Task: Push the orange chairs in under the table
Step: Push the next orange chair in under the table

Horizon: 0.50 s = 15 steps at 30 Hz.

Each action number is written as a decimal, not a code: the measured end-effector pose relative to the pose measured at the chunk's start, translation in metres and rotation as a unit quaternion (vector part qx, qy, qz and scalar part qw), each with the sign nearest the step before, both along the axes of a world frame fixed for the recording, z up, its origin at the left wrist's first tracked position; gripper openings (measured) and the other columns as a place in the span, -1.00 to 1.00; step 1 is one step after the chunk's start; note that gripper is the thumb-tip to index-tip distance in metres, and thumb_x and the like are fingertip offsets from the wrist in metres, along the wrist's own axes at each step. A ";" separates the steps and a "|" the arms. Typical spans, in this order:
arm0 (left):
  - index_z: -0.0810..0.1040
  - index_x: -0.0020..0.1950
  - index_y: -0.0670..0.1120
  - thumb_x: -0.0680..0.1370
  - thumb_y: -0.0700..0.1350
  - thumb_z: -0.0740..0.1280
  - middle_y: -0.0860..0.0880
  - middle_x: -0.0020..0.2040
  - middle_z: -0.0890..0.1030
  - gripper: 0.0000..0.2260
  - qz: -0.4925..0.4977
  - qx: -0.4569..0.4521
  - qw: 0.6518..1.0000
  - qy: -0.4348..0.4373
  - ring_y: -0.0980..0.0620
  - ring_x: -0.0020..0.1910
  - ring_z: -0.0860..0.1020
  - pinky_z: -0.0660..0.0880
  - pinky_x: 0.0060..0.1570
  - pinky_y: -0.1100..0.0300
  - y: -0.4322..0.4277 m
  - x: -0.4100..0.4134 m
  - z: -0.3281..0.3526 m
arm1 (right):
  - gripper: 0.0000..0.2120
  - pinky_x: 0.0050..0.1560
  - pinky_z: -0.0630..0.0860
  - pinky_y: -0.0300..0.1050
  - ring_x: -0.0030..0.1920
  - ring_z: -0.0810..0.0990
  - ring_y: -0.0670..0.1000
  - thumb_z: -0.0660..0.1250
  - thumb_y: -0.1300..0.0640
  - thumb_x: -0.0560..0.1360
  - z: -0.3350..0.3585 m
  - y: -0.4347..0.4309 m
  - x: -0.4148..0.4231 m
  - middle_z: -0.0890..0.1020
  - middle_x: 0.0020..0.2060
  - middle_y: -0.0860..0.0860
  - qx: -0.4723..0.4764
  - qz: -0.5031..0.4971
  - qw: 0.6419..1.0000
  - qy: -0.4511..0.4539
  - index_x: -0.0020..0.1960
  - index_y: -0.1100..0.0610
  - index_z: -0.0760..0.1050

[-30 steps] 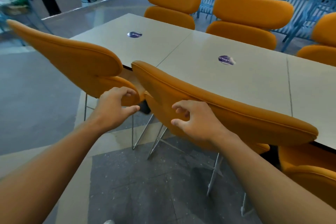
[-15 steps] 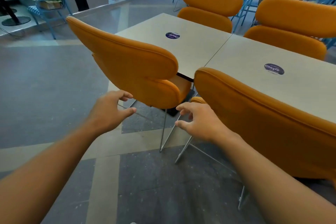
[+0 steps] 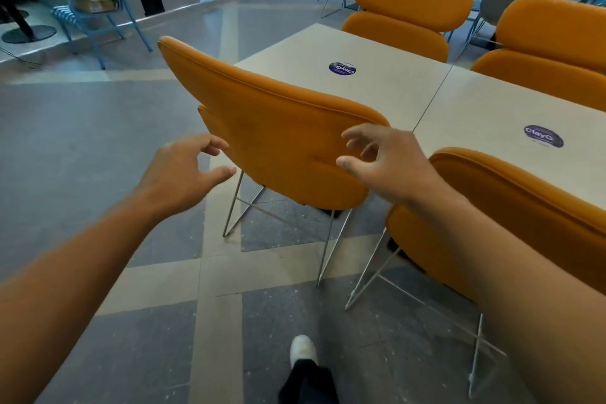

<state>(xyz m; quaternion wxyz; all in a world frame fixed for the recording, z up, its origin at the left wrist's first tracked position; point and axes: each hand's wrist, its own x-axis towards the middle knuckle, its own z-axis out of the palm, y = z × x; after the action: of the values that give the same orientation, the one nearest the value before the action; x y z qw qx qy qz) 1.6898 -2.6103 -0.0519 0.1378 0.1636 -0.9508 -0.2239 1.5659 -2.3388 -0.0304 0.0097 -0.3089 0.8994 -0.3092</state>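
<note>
Reaching now for the end chair [image 3: 278, 141], both hands have left the neighbouring chair [image 3: 524, 207], which a second ago filled the middle of the frame and had the right hand resting on its back. That chair now sits at the right edge of the frame, its backrest close against the table [image 3: 475, 108] edge, so it reads as pushed in. The view has swung left, and the end chair has come from the left side to the centre.

The left hand [image 3: 183, 170] hangs open at centre left, fingers spread and slightly curled, just beside the left edge of the backrest; whether the fingertips touch the fabric cannot be told. The right hand [image 3: 383, 164] is open too, thumb and fingers parted in a loose claw in front of the right end of the backrest, gripping nothing yet. Half a second ago both hands were lower and short of this chair; they have risen to backrest height.

The end chair stands at the table's near corner, turned at an angle, its wire legs [image 3: 236, 207] out on the floor and much of the seat apparently clear of the tabletop, so it seems not yet in. Two more orange chairs [image 3: 410, 10] sit along the far side, upper right, close to the table. A white shoe [image 3: 303, 349] steps forward at the bottom centre. Likely next: closing both hands on the backrest, squaring it and pushing.
</note>
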 end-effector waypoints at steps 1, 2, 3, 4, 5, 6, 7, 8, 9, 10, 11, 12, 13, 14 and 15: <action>0.53 0.27 -0.03 0.48 0.10 0.41 -0.06 0.20 0.60 -0.60 -0.001 -0.002 1.000 0.003 -0.01 0.14 0.52 0.39 0.07 0.13 -0.008 -0.007 0.002 | -0.58 0.07 0.61 0.04 0.03 0.59 -0.03 0.43 -0.09 0.52 0.006 -0.009 -0.008 0.63 0.09 -0.09 -0.009 -0.004 1.000 0.015 0.34 -0.01 0.53; 0.53 0.27 -0.03 0.48 0.10 0.40 -0.06 0.20 0.60 -0.60 -0.003 -0.006 1.000 0.012 -0.02 0.15 0.53 0.40 0.08 0.11 -0.016 -0.014 0.004 | -0.58 0.07 0.61 0.03 0.03 0.59 -0.03 0.43 -0.10 0.52 0.011 -0.018 -0.016 0.64 0.10 -0.08 -0.019 -0.008 0.999 0.029 0.34 0.00 0.53; 0.53 0.27 -0.03 0.49 0.11 0.40 -0.06 0.21 0.59 -0.60 -0.003 -0.008 1.000 0.016 -0.03 0.16 0.53 0.41 0.10 0.09 -0.027 -0.025 0.008 | -0.58 0.08 0.61 0.02 0.04 0.59 -0.02 0.43 -0.10 0.52 0.016 -0.032 -0.028 0.64 0.11 -0.07 -0.029 -0.012 0.999 0.040 0.34 0.00 0.54; 0.52 0.27 -0.03 0.49 0.11 0.39 -0.07 0.21 0.59 -0.60 -0.005 -0.012 1.000 0.026 -0.04 0.16 0.53 0.42 0.12 0.08 -0.033 -0.032 0.010 | -0.57 0.08 0.60 0.03 0.06 0.58 -0.02 0.43 -0.11 0.51 0.020 -0.039 -0.035 0.64 0.12 -0.06 -0.038 -0.016 0.998 0.049 0.33 0.00 0.54; 0.53 0.27 -0.03 0.50 0.10 0.39 -0.07 0.20 0.60 -0.60 -0.005 -0.013 0.999 0.033 -0.04 0.16 0.54 0.43 0.12 0.07 -0.043 -0.044 0.014 | -0.56 0.10 0.59 0.04 0.08 0.58 -0.02 0.42 -0.12 0.50 0.023 -0.050 -0.045 0.64 0.14 -0.06 -0.047 -0.019 0.997 0.061 0.33 -0.01 0.54; 0.53 0.26 -0.04 0.50 0.10 0.39 -0.07 0.20 0.60 -0.61 -0.008 -0.017 0.999 0.046 -0.04 0.16 0.54 0.43 0.13 0.07 -0.051 -0.055 0.016 | -0.55 0.12 0.58 0.07 0.11 0.57 -0.02 0.42 -0.14 0.49 0.024 -0.059 -0.055 0.64 0.16 -0.06 -0.049 -0.025 0.996 0.072 0.33 -0.02 0.54; 0.53 0.26 -0.04 0.51 0.10 0.38 -0.07 0.19 0.60 -0.62 -0.010 -0.018 0.998 0.055 -0.04 0.15 0.55 0.42 0.12 0.08 -0.061 -0.068 0.019 | -0.53 0.15 0.56 0.11 0.14 0.55 -0.01 0.40 -0.17 0.48 0.023 -0.071 -0.066 0.63 0.18 -0.06 -0.047 -0.029 0.995 0.083 0.33 -0.03 0.54; 0.54 0.25 -0.05 0.51 0.10 0.38 -0.07 0.18 0.61 -0.63 -0.012 -0.019 0.997 0.069 -0.03 0.14 0.55 0.41 0.10 0.10 -0.069 -0.079 0.021 | -0.50 0.19 0.53 0.15 0.18 0.54 0.00 0.38 -0.21 0.46 0.023 -0.079 -0.076 0.63 0.20 -0.06 -0.042 -0.033 0.995 0.090 0.33 -0.04 0.54; 0.54 0.24 -0.05 0.51 0.10 0.37 -0.07 0.17 0.61 -0.64 -0.012 -0.021 0.996 0.081 -0.01 0.13 0.55 0.41 0.09 0.12 -0.080 -0.094 0.023 | -0.47 0.22 0.50 0.19 0.20 0.52 0.01 0.36 -0.25 0.43 0.021 -0.091 -0.089 0.62 0.21 -0.06 -0.036 -0.036 0.994 0.093 0.33 -0.04 0.53; 0.55 0.23 -0.05 0.52 0.10 0.37 -0.07 0.16 0.62 -0.65 -0.011 -0.022 0.995 0.095 0.03 0.10 0.54 0.41 0.08 0.13 -0.088 -0.105 0.025 | -0.43 0.24 0.48 0.21 0.23 0.52 0.02 0.34 -0.30 0.41 0.019 -0.100 -0.098 0.61 0.22 -0.06 -0.027 -0.037 0.995 0.089 0.34 -0.05 0.52; 0.56 0.21 -0.06 0.52 0.10 0.36 -0.07 0.15 0.62 -0.65 -0.009 -0.022 0.994 0.104 0.07 0.07 0.52 0.41 0.06 0.14 -0.095 -0.115 0.028 | -0.39 0.25 0.47 0.22 0.24 0.51 0.03 0.32 -0.34 0.39 0.018 -0.108 -0.107 0.60 0.24 -0.06 -0.016 -0.037 0.996 0.084 0.35 -0.06 0.52; 0.56 0.20 -0.07 0.52 0.09 0.36 -0.08 0.13 0.62 -0.66 -0.009 -0.023 0.993 0.112 0.09 0.04 0.50 0.41 0.05 0.16 -0.105 -0.128 0.031 | -0.34 0.25 0.46 0.23 0.25 0.51 0.03 0.30 -0.39 0.36 0.016 -0.119 -0.119 0.60 0.25 -0.06 -0.003 -0.038 0.997 0.074 0.36 -0.07 0.50; 0.57 0.19 -0.08 0.53 0.08 0.36 -0.09 0.11 0.62 -0.67 -0.010 -0.024 0.993 0.116 0.09 0.03 0.50 0.42 0.03 0.17 -0.113 -0.137 0.033 | -0.29 0.25 0.46 0.23 0.25 0.51 0.03 0.28 -0.43 0.34 0.014 -0.127 -0.127 0.59 0.27 -0.06 0.013 -0.036 0.997 0.065 0.37 -0.09 0.49; 0.57 0.18 -0.09 0.53 0.07 0.36 -0.10 0.09 0.62 -0.68 -0.009 -0.025 0.992 0.122 0.07 0.01 0.50 0.42 0.01 0.17 -0.122 -0.149 0.035 | -0.25 0.25 0.46 0.24 0.26 0.51 0.04 0.27 -0.47 0.32 0.011 -0.136 -0.137 0.58 0.29 -0.05 0.029 -0.033 0.998 0.052 0.38 -0.10 0.47; 0.58 0.17 -0.09 0.53 0.07 0.36 -0.10 0.08 0.62 -0.69 -0.008 -0.027 0.992 0.124 0.06 0.00 0.50 0.42 -0.01 0.16 -0.131 -0.160 0.037 | -0.22 0.26 0.46 0.24 0.27 0.51 0.04 0.26 -0.51 0.30 0.009 -0.144 -0.146 0.56 0.30 -0.05 0.045 -0.030 0.998 0.037 0.40 -0.12 0.45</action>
<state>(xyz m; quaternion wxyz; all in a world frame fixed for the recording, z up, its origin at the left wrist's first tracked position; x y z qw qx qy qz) 1.5297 -2.7415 -0.0144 0.2571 0.1232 -0.9334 -0.2179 1.4196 -2.4827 -0.0211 -0.0187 -0.2923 0.9210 -0.2570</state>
